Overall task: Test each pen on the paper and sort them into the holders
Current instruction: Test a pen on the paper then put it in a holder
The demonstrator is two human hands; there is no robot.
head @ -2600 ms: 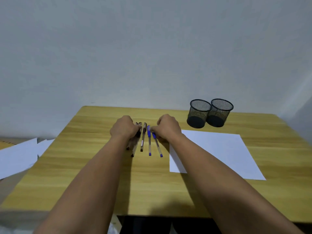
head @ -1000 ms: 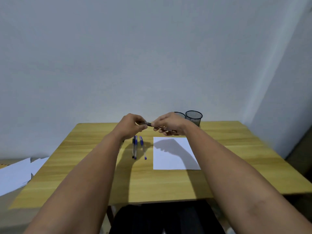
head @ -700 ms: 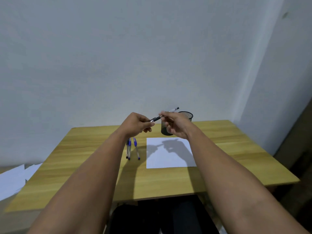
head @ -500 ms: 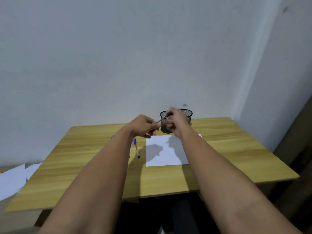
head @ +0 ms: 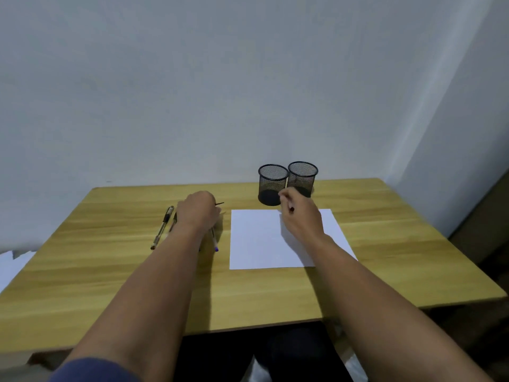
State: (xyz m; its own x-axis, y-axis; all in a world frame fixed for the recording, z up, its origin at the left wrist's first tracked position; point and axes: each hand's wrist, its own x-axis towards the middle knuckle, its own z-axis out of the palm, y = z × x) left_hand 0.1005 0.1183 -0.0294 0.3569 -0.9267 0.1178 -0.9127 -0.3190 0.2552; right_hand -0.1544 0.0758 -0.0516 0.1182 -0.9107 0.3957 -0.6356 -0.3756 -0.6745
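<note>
My right hand (head: 298, 213) grips a black pen (head: 291, 208) over the far edge of the white paper (head: 261, 244); only a short dark stub of the pen shows. My left hand (head: 199, 213) hovers low above the pens on the table, its fingers curled round a thin dark piece, apparently the pen's cap (head: 220, 203). Two black pens (head: 162, 230) lie left of that hand. A blue pen's end (head: 216, 248) pokes out from under my left forearm. Two black mesh holders (head: 272, 184) stand side by side just behind the paper.
The wooden table (head: 110, 271) backs onto a plain wall. Loose white sheets (head: 8, 266) lie off the table's left side. The table's right edge is near a wall corner.
Both hands held one pen up in the air and pulled it apart. They have come down: the right hand with the pen to the paper's far edge, the left hand to the pens.
</note>
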